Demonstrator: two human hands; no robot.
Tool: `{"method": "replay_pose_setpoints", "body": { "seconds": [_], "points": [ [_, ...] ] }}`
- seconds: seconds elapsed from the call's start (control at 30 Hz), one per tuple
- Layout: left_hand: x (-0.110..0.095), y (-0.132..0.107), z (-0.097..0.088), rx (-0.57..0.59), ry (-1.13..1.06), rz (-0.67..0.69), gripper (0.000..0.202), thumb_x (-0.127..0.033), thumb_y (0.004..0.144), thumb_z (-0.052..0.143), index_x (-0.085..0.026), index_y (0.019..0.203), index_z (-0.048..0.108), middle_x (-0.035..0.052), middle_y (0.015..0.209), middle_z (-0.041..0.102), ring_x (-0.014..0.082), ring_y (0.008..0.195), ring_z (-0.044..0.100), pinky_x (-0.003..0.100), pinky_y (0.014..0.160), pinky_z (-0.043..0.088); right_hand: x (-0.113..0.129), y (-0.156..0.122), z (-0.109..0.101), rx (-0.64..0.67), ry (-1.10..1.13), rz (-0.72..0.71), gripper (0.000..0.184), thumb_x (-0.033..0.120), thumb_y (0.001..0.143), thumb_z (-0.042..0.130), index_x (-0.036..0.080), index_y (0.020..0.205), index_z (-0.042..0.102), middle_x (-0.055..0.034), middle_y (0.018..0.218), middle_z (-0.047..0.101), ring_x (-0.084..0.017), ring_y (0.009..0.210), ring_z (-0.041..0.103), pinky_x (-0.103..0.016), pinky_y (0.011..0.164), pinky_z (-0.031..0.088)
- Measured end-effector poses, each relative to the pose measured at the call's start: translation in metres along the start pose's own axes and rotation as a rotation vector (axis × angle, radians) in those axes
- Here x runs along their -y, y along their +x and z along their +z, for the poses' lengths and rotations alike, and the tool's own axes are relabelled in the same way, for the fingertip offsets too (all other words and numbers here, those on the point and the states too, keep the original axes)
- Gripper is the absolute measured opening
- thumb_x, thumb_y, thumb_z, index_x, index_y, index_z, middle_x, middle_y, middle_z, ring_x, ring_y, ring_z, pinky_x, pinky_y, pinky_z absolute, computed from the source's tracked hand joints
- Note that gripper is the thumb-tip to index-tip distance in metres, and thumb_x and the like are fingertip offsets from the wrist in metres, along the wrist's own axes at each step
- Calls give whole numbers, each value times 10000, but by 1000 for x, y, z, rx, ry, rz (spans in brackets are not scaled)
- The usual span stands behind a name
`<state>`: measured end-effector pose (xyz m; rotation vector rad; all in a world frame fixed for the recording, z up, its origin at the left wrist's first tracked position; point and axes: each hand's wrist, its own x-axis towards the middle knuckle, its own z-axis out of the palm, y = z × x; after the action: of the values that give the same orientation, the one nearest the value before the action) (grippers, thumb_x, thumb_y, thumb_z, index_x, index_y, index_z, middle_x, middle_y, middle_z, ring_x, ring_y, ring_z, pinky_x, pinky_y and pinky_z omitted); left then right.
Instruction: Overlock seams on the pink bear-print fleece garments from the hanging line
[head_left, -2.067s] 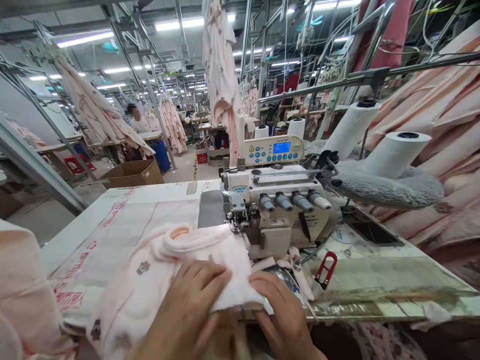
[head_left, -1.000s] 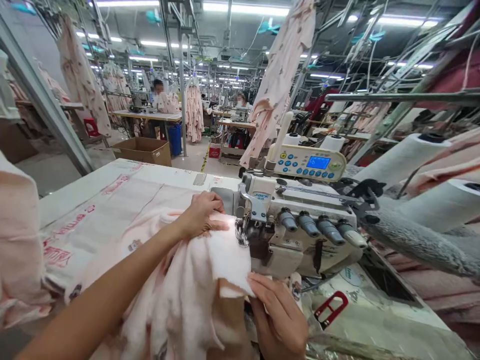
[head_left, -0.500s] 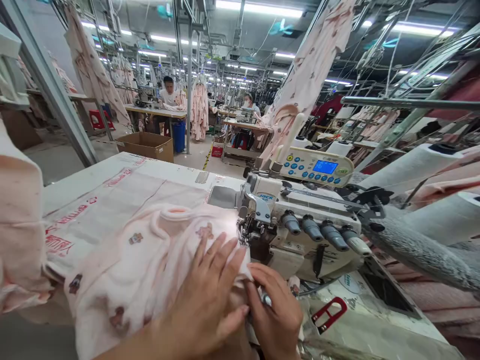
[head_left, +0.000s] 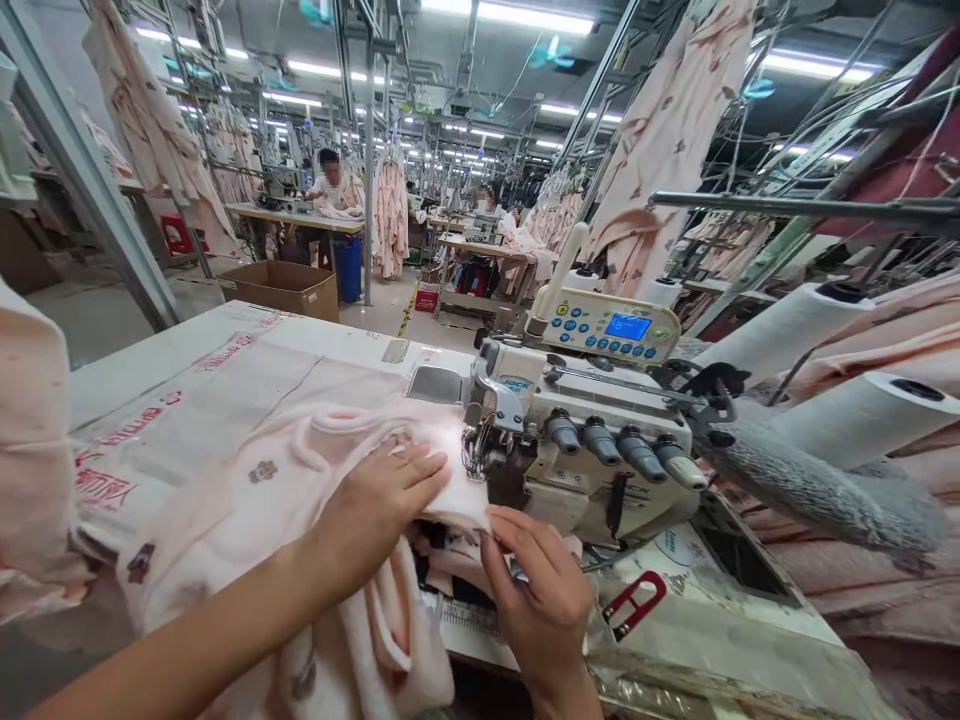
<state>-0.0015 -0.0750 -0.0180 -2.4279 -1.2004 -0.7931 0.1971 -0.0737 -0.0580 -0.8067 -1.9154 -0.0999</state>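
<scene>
A pale pink fleece garment (head_left: 259, 500) with small bear patches lies bunched on the table, its edge running up to the presser foot (head_left: 478, 450) of a JACK overlock sewing machine (head_left: 581, 440). My left hand (head_left: 379, 505) presses flat on the fabric, just left of the foot. My right hand (head_left: 540, 595) pinches the garment's edge near the front of the machine. The stitching area under the foot is partly hidden by the fabric.
A white printed plastic sheet (head_left: 187, 400) covers the table. A stack of pink garments (head_left: 30, 450) stands at far left, and white rolls (head_left: 787, 330) with a grey fuzzy strip (head_left: 817, 490) lie at right. Red snips (head_left: 634, 605) lie nearby; co-workers sit at distant tables.
My left hand has moved up the fabric toward the presser foot. The lower part of the garment is now folded and bunched. My right hand stays at the edge.
</scene>
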Motion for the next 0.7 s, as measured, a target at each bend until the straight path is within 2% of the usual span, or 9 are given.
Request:
{"method": "replay_pose_setpoints", "body": {
  "seconds": [0.23, 0.33, 0.43, 0.53, 0.6, 0.7],
  "points": [
    [20, 16, 4, 266, 1, -6, 367, -92, 875, 398, -156, 1219, 506, 60, 1283, 530, 191, 1191, 482, 355, 1012, 391, -3, 22, 5, 29, -175, -20, 147, 148, 910, 462, 148, 885, 607, -62, 850, 644, -165, 768, 575, -286, 701, 418],
    [28, 28, 5, 402, -23, -42, 422, -110, 863, 422, -155, 1282, 449, 84, 1356, 448, 227, 1262, 397, 384, 1047, 338, 4, 18, 5, -30, -250, 42, 181, 188, 927, 433, 143, 883, 603, -67, 842, 642, -174, 773, 576, -295, 705, 413],
    [35, 43, 11, 485, -53, -96, 471, -95, 851, 409, -173, 1316, 413, 104, 1407, 365, 260, 1297, 338, 428, 1054, 307, 15, 5, 7, -77, -202, 35, 131, 163, 910, 464, 150, 923, 594, -76, 899, 645, -171, 829, 589, -294, 743, 419],
    [45, 58, 20, 466, -122, -191, 485, -61, 833, 388, -192, 1297, 444, 89, 1416, 354, 267, 1301, 330, 450, 1066, 272, 27, -5, 11, -69, -117, -2, 118, 119, 880, 496, 165, 936, 589, -73, 911, 650, -166, 839, 597, -291, 751, 436],
    [54, 61, 24, 421, -157, -256, 487, -43, 824, 367, -187, 1277, 471, 85, 1402, 380, 252, 1293, 344, 426, 1073, 265, 34, -7, 13, -47, -59, -18, 121, 111, 871, 495, 169, 915, 592, -65, 882, 651, -159, 807, 601, -279, 725, 451],
    [64, 42, 22, 368, -144, -338, 538, -4, 789, 322, -157, 1288, 453, 110, 1405, 372, 225, 1286, 357, 378, 1060, 295, 41, -9, 16, -6, 50, -2, 132, 116, 867, 490, 180, 899, 601, -53, 863, 649, -152, 798, 603, -251, 715, 468]
  ]
}}
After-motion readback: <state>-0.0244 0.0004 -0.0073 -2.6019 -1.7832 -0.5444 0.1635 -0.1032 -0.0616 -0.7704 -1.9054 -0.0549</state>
